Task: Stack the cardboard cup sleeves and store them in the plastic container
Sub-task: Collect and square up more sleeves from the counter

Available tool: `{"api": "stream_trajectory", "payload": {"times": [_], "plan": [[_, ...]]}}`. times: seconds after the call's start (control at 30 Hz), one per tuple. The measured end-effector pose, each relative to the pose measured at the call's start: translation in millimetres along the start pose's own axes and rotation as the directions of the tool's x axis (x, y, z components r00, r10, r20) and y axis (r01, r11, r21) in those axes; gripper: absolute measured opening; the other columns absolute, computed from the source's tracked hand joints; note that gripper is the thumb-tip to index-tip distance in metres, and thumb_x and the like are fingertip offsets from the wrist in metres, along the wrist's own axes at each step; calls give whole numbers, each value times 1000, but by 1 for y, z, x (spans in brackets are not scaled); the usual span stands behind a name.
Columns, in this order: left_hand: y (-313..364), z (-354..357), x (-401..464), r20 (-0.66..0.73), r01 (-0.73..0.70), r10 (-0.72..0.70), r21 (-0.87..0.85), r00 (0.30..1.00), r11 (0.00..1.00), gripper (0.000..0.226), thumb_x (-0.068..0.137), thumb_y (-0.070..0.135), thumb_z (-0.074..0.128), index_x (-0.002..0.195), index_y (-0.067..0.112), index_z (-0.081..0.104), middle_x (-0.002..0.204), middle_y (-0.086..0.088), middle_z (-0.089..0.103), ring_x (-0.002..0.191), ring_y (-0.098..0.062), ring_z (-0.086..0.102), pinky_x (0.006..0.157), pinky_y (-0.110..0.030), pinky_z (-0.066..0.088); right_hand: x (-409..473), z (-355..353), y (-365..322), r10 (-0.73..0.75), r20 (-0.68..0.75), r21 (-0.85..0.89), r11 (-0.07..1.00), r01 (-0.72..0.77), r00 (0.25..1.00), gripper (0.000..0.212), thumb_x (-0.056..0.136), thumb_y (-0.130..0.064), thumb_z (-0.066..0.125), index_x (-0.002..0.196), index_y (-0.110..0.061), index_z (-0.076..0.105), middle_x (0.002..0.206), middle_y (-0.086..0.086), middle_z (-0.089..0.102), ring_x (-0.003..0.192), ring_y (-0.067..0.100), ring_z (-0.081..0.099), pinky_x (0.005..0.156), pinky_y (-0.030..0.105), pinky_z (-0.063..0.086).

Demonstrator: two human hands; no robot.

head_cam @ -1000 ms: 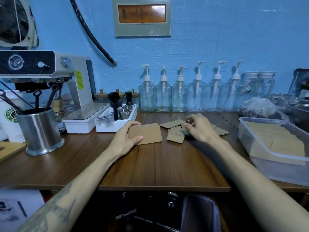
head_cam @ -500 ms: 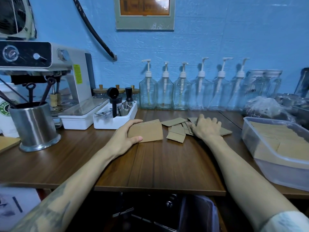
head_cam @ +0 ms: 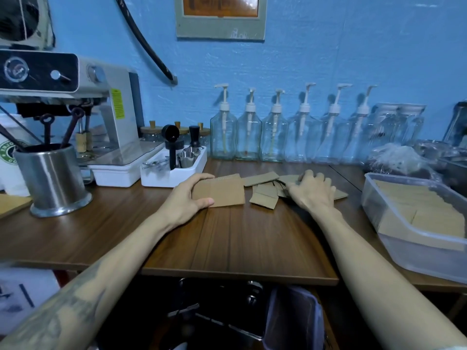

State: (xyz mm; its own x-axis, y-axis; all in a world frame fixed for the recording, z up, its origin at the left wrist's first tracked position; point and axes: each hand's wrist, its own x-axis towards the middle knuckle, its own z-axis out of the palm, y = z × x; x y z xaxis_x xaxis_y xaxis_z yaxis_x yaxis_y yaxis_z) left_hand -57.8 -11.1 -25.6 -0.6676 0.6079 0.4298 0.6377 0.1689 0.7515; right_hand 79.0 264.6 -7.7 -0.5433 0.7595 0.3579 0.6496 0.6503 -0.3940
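Cardboard cup sleeves lie scattered near the worktop's back edge, before pump bottles. The left hand grips a sleeve stack; right hand presses flat on loose sleeves. The plastic container holds sleeves at the right edge.

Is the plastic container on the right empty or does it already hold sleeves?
Already holding sleeves. The container is lidless, and flat brown sleeves lie stacked inside, visible from above and through its clear wall.

Between the hands lie loose sleeves on the desk — container right of the right hand, bottles behind.
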Motion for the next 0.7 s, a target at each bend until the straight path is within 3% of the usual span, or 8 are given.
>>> {"api": "stream_trajectory", "payload": {"times": [0.2,0.33,0.43,0.53,0.63,0.7], "plan": [[5,0,-3,6,-2,2,8,1000,1000,52,81,10,78,125,28,58,115,11,60,102,-4,56,89,-21,45,-11,2,0,-53,12,-116,992,54,998,60,84,-55,56,125,-12,56,131,18,51,123,37,42,104,49,35],[2,0,-2,1,-4,4,9,1000,1000,53,80,10,79,125,29,58,119,8,62,108,-8,57,95,-25,45,-11,-2,-2,-9,12,32,999,9,1000,45,84,-37,66,122,-16,58,130,17,50,122,38,44,104,46,36],[1,0,-1,1,-6,6,7,1000,1000,53,80,10,78,124,31,58,119,9,62,109,-9,58,97,-27,45,-8,-10,2,17,-22,243,970,-11,1000,44,80,-17,68,123,-15,57,129,15,44,117,38,49,106,43,39],[-1,0,-1,4,-3,3,4,1000,1000,53,81,10,78,124,31,58,119,9,62,110,-10,58,98,-27,45,-3,-19,3,49,-20,509,860,-32,999,55,78,-2,72,131,-10,58,135,14,44,120,31,52,110,33,36],[-1,1,0,9,-9,9,11,1000,1000,52,81,11,78,125,32,57,120,9,62,111,-11,57,99,-30,45,0,-23,-2,36,-38,705,710,1,999,65,72,-1,82,133,-9,60,135,9,59,124,18,57,112,34,40],[-2,0,0,17,-7,7,13,1000,1000,52,82,12,77,126,32,56,120,8,62,111,-11,57,100,-30,45,-6,-27,-9,-1,-15,829,559,13,1000,58,76,5,78,128,-16,62,114,4,67,101,5,65,95,20,51]]}}
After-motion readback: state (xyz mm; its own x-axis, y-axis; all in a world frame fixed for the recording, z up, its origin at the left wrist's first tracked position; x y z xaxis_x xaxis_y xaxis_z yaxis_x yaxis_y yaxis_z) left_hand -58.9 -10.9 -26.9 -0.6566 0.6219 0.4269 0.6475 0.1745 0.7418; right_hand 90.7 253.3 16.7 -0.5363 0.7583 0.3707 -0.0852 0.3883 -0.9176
